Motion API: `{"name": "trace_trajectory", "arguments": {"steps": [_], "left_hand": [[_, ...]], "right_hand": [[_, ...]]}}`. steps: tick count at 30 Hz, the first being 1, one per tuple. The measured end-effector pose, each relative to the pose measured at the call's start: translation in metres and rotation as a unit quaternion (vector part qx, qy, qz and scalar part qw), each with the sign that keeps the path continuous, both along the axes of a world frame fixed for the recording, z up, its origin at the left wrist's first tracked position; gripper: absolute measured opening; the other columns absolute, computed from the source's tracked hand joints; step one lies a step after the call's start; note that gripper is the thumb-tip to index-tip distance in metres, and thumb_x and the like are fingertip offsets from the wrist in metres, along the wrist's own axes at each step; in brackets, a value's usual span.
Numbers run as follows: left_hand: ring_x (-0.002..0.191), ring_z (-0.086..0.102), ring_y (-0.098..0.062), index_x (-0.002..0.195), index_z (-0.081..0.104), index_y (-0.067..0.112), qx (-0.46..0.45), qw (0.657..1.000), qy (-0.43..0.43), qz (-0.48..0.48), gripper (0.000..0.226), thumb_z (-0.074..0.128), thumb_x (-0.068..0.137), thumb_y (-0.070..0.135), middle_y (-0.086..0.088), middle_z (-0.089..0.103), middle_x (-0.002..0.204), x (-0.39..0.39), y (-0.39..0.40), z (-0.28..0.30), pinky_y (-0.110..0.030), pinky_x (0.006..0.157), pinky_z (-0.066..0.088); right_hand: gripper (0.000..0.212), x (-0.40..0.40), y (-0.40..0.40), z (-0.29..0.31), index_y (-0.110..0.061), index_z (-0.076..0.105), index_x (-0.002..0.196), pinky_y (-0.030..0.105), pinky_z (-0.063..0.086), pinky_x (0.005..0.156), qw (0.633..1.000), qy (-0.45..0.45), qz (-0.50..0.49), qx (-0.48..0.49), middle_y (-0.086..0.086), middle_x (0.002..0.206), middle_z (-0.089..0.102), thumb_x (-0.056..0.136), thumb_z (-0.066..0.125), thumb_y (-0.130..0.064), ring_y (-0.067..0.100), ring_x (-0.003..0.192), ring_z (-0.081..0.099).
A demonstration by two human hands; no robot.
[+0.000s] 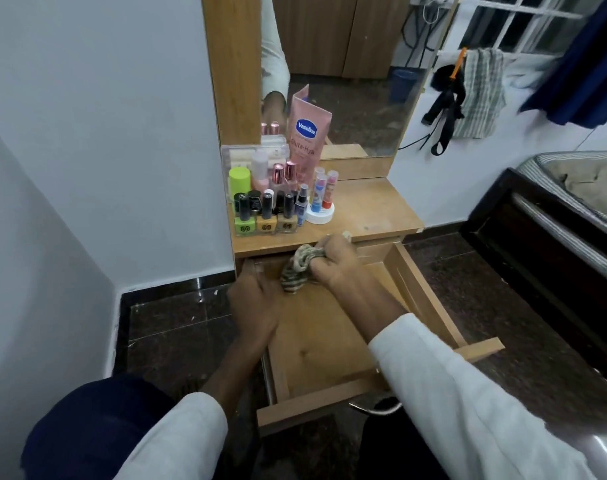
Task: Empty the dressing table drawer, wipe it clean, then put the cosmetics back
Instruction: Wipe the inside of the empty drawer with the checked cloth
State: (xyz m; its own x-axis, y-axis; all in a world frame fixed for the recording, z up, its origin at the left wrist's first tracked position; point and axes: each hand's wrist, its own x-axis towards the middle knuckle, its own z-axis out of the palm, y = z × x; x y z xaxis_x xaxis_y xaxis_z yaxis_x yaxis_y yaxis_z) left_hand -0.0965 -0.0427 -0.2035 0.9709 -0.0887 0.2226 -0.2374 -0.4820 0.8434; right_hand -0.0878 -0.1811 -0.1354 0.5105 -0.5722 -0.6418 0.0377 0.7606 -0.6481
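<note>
The wooden drawer (329, 344) of the dressing table is pulled out and its bottom is bare. My right hand (333, 265) grips a bunched striped cloth (296, 271) at the drawer's far end. My left hand (255, 306) rests on the drawer's left side wall, fingers over the edge. On the tabletop (374, 209) stand the cosmetics: nail polish bottles (265, 216), a pink Vaseline tube (305, 133), a green-capped bottle (239, 181), lip balm sticks (324, 188) on a white jar.
A mirror (347, 71) rises behind the tabletop. A white wall stands close on the left. A dark wooden bed frame (537, 244) lies to the right. Cloths (478, 95) hang on a rail by the window. The floor is dark tile.
</note>
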Motion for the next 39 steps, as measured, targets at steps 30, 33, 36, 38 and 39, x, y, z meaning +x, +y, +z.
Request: {"name": "trace_trajectory", "arguments": {"steps": [30,33,36,38,39], "left_hand": [[0.078,0.058,-0.017,0.124,0.066,0.000,0.009,0.999,0.035,-0.011,0.027,0.044,0.111,0.010,-0.007,0.063,0.088,-0.005,0.004,0.009,-0.029,0.066,0.036],[0.087,0.064,-0.028,0.131,0.063,-0.005,0.002,0.999,0.045,-0.007,0.031,0.044,0.112,0.011,-0.022,0.071,0.102,-0.003,0.003,0.005,-0.032,0.076,0.037],[0.094,0.068,-0.034,0.133,0.062,-0.002,-0.001,0.999,0.046,-0.006,0.032,0.043,0.112,0.012,-0.017,0.070,0.100,-0.005,0.004,0.007,-0.031,0.077,0.038],[0.091,0.067,-0.028,0.133,0.063,-0.001,-0.006,0.999,0.049,-0.008,0.032,0.042,0.113,0.013,-0.010,0.066,0.098,-0.005,0.006,0.009,-0.029,0.076,0.037],[0.089,0.067,-0.023,0.136,0.062,-0.002,-0.011,0.999,0.049,-0.009,0.034,0.042,0.113,0.013,-0.010,0.066,0.099,-0.006,0.006,0.010,-0.028,0.075,0.037]], "right_hand": [[0.046,-0.057,-0.086,0.006,-0.017,0.039,0.082,0.033,0.031,0.056,0.988,0.027,-0.028,-0.152,0.004,0.079,0.029,0.079,0.021,0.025,0.016,0.062,0.028],[0.045,-0.060,-0.081,-0.005,-0.017,0.031,0.071,0.028,0.026,0.054,0.984,0.039,0.004,-0.176,0.004,0.073,0.025,0.078,0.023,0.027,0.015,0.060,0.026],[0.043,-0.057,-0.080,0.004,-0.015,0.037,0.072,0.031,0.026,0.057,0.984,0.045,-0.005,-0.172,0.004,0.077,0.027,0.077,0.024,0.026,0.016,0.064,0.028],[0.035,-0.060,-0.076,0.000,-0.011,0.043,0.080,0.031,0.034,0.057,0.971,0.069,0.031,-0.226,0.007,0.079,0.037,0.084,0.029,0.021,0.018,0.066,0.038],[0.029,-0.063,-0.070,-0.005,-0.008,0.049,0.089,0.030,0.039,0.059,0.953,0.105,0.078,-0.272,0.009,0.083,0.045,0.090,0.032,0.016,0.019,0.071,0.045]]}}
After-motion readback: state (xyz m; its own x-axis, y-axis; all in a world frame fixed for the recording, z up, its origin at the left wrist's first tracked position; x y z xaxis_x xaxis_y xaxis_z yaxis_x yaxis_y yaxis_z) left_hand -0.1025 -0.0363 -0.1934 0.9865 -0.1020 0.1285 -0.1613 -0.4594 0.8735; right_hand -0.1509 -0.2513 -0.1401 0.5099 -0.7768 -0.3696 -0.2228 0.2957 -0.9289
